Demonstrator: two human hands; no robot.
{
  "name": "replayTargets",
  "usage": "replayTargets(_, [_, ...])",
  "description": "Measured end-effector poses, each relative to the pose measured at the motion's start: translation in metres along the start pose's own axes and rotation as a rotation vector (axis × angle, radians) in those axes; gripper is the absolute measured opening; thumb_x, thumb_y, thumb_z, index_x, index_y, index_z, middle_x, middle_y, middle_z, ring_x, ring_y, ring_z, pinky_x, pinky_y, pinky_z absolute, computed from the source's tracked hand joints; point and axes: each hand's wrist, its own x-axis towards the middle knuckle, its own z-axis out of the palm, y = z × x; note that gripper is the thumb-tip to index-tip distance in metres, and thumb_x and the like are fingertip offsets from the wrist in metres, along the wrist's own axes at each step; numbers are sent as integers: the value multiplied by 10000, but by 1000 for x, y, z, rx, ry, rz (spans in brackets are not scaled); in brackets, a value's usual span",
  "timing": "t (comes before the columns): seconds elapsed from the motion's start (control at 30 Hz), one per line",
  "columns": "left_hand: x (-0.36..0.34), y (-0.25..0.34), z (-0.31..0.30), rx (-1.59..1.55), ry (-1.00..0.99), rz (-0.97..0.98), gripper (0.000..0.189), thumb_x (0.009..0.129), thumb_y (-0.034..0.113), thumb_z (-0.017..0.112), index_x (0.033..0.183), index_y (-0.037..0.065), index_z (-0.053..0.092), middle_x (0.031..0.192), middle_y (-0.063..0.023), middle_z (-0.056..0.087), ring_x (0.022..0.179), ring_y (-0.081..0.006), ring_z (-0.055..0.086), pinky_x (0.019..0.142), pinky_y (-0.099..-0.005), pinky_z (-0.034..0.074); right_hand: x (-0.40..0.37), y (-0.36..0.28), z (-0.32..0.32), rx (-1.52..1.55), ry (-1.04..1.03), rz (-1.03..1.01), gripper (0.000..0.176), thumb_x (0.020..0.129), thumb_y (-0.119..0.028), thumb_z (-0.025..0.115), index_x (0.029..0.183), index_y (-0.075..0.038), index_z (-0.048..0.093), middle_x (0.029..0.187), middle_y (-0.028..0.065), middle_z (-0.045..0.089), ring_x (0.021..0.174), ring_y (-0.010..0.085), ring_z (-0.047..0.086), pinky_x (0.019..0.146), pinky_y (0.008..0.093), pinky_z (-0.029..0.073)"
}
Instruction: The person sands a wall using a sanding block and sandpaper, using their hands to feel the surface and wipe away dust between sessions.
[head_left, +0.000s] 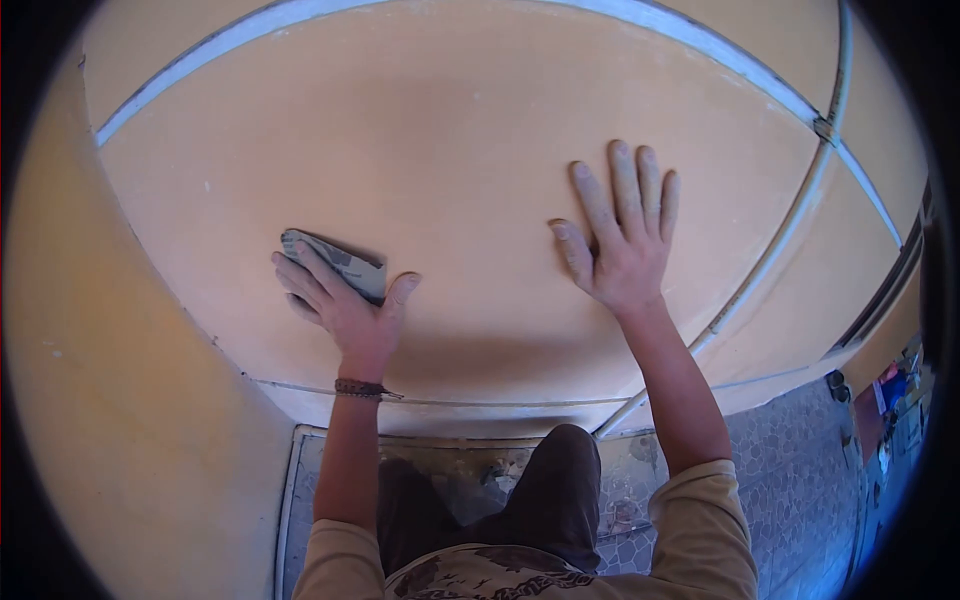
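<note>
My left hand (345, 310) presses a folded piece of sandpaper (350, 267), grey with dark print on its back, against the orange-painted wall (480, 200). The fingers lie over the sheet and the thumb sticks out to the right, off the paper. Higher up and to the right, my right hand (628, 250) rests flat on the same wall with its fingers spread and nothing in it. Pale dust coats the fingers of both hands.
A pale pipe (765, 265) runs up the wall on the right and crosses a whitish band (690, 40) near the top. Another wall (120, 400) stands close on the left. Below is a stone-patterned floor (790, 480), with assorted items (895, 400) at the far right.
</note>
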Motion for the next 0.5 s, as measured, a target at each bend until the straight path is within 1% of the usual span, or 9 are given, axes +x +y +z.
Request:
replayTargets(0.03, [0,-2,3,-15,24,13,1224,737,746,601,1514,-11,32,1532,-351,-29,1422,-518,4,1090,-658,30,0,0,0,-9,4,-7,484,879,-422,605,1307,-195,602,1432,149,468,1355,370,379,1130,550,196])
replayTargets(0.13, [3,4,9,-70,86,-36,1025,864,648,499,1507,-31,80,1527,-363,-6,1403,-557,0,1076,-679,23,0,1,1,-16,21,-5,477,883,-414,602,1303,-188,605,1430,158,468,1353,378,381,1127,548,204])
replayTargets(0.23, [1,2,15,-34,70,-28,867,920,517,455,1504,-28,116,1535,-349,-6,1409,-548,-33,1095,-653,-5,-1,0,2,-38,30,-10,476,901,-421,582,1301,-164,605,1426,172,470,1360,377,375,1133,534,195])
replayTargets(0.33, [-2,-3,8,-91,17,-5,816,935,474,447,1495,-40,150,1527,-363,3,1401,-561,-33,1094,-656,13,-1,1,4,-50,42,-11,479,917,-434,558,1300,-151,604,1426,176,470,1365,371,372,1140,522,189])
replayTargets(0.43, [-1,1,-4,42,-65,96,804,951,449,434,1501,-35,103,1520,-374,-18,1391,-576,-36,1093,-657,24,-2,1,4,-65,54,-15,480,926,-442,544,1298,-145,606,1418,177,478,1354,374,386,1139,517,194])
replayTargets(0.5, [6,14,-5,33,-14,80,829,957,485,400,1494,-55,73,1505,-396,-5,1377,-598,0,1074,-682,66,-2,1,5,-63,67,-19,477,930,-437,536,1295,-139,608,1415,180,481,1350,376,392,1140,515,194])
